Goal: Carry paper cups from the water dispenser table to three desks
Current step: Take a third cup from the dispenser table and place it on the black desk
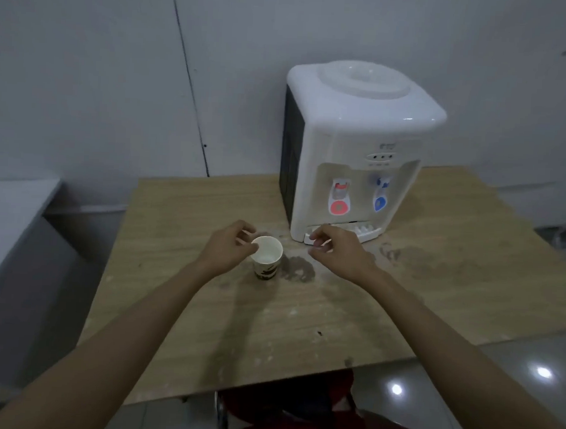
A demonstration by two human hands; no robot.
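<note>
I'm at pickup: my left grip [231,246] pinches the paper cup [267,257] rim mid-surface; right grip [335,250] hangs open, empty. Next, lift it level.

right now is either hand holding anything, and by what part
The left hand has its fingers at the rim of the paper cup, which stands on the table; whether they grip it cannot be told. The right hand holds nothing.
</note>
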